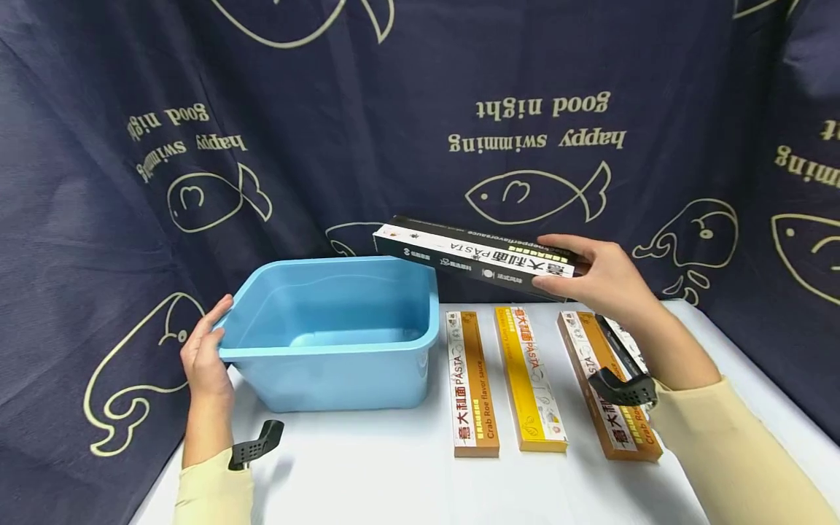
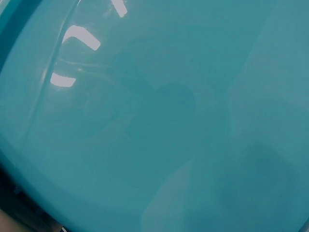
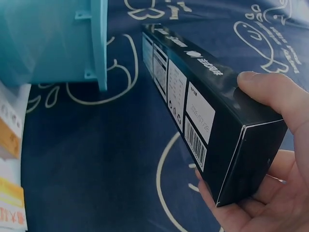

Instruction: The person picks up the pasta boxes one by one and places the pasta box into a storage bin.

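A long black and white pasta box [image 1: 475,257] is held at its right end by my right hand [image 1: 600,273], thumb on one side and fingers on the other. The box hangs above the table, its far end over the right rim of a light blue plastic bin [image 1: 335,375]. In the right wrist view the black box [image 3: 193,92] shows a barcode and printed labels. My left hand [image 1: 206,354] grips the bin's left rim. Only the bin's smooth blue wall [image 2: 159,116] fills the left wrist view; the left fingers are hidden there.
Right of the bin lie a brown and white pasta box [image 1: 474,386], a yellow pasta box [image 1: 528,379] and a second brown pasta box [image 1: 604,394]. Another dark box [image 1: 623,343] is partly hidden by my right forearm. A dark blue printed curtain [image 1: 420,131] hangs behind the white table [image 1: 367,467].
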### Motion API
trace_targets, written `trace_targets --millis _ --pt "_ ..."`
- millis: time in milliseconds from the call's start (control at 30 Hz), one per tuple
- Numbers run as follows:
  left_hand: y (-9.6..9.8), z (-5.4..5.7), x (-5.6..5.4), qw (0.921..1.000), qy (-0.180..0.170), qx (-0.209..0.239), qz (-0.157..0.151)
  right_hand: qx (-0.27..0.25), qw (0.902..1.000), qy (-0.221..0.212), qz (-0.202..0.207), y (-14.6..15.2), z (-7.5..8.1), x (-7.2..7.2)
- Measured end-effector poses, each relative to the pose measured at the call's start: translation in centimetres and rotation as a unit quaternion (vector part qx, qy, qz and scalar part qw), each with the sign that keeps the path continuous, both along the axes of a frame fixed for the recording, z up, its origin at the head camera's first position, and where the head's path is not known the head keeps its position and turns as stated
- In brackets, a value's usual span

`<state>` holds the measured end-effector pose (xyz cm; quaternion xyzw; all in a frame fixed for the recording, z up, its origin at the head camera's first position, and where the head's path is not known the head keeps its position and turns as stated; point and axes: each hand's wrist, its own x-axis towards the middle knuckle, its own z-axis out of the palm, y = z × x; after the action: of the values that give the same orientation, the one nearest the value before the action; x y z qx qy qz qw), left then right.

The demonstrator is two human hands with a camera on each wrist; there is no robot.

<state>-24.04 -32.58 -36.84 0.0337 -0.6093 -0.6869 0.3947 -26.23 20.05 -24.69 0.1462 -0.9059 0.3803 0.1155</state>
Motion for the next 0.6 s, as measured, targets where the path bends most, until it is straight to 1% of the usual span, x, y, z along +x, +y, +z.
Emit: trace_targets --millis 100,233,433,600 --pt "-0.1 0.1 0.0 0.9999 0.009 0.006 -0.004 -0.011 0.9997 0.002 0.021 -0.9 0.1 -0.7" --pt "0.0 0.1 -0.1 0.9999 0.010 0.004 -0.009 -0.025 0.9987 0.002 0.044 -2.0 -0.1 -1.3" --pt "0.0 0.0 -0.2 1.0000 0.006 -0.001 -0.006 -0.038 0.9967 -0.005 0.072 -3.7 -0.4 -2.3" --pt "-0.1 0.0 0.0 0.9999 0.014 0.008 -0.004 -0.052 0.9941 -0.012 0.094 -5.6 -0.8 -3.1"
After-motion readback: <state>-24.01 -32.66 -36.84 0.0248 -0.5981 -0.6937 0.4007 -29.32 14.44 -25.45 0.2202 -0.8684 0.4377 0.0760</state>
